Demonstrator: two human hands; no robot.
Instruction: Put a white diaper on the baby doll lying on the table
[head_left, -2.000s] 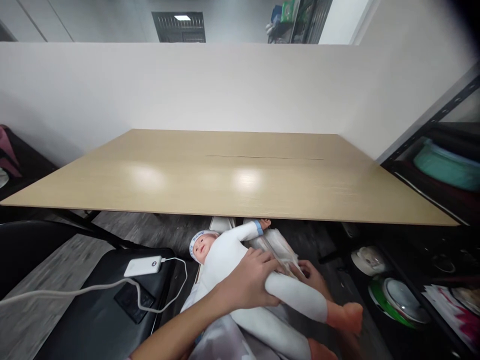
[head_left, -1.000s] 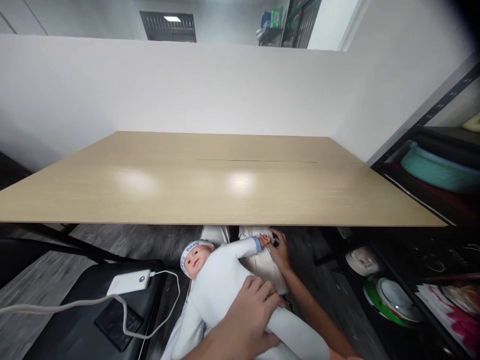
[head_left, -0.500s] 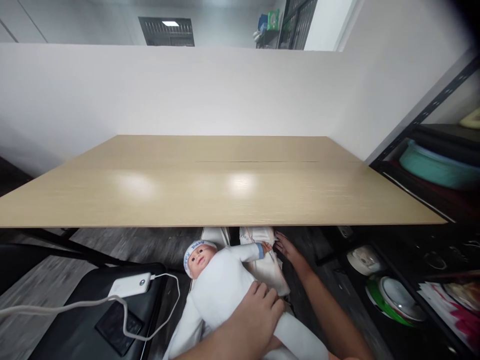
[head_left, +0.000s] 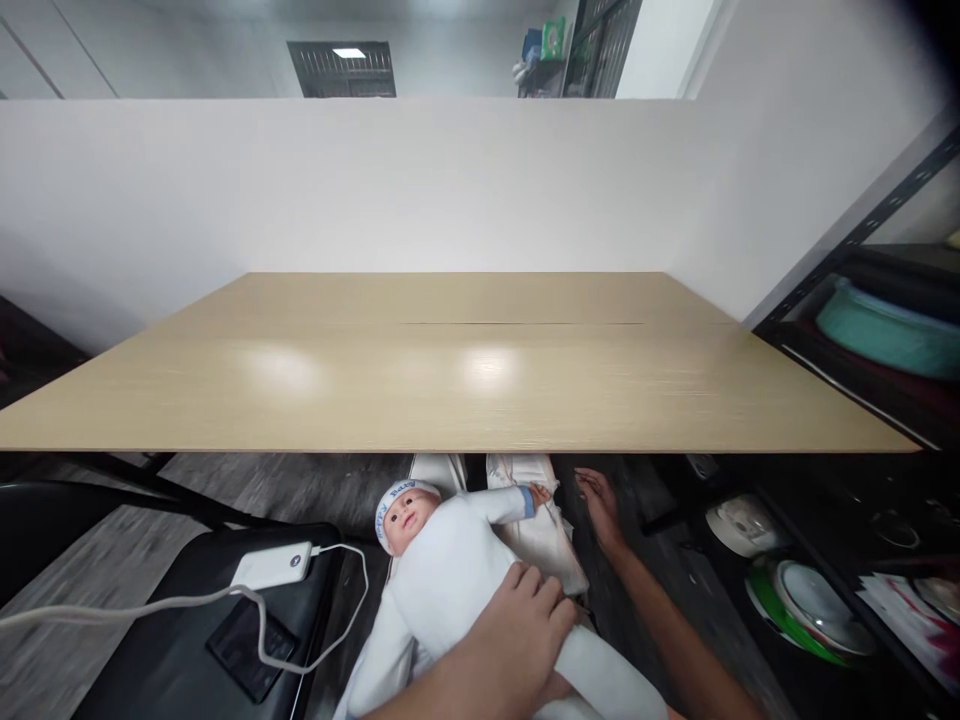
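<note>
A baby doll [head_left: 461, 570] in a white suit with blue cuffs and a white lettered cap lies tilted below the table edge, face up. My left hand [head_left: 525, 620] is wrapped over the doll's hip and upper leg, fingers curled, thumb side hidden. To the right, my right hand [head_left: 600, 505] is held in the air with fingers loosely apart and nothing in them. Between that hand and the doll's outstretched arm lies a whitish padded item [head_left: 544, 545], which looks like a folded diaper; my right hand is apart from it.
A wooden table [head_left: 450, 400] spans the middle. At left, a black chair [head_left: 180, 620] bears a white power bank [head_left: 274, 565], a phone [head_left: 251, 645] and a white cable. At right, a dark shelf holds a teal basin [head_left: 892, 330] and a green-rimmed lidded bowl [head_left: 810, 605].
My right hand has moved right, away from the padded item and the doll's hand. My left hand stays on the doll. The whole view has shifted slightly.
</note>
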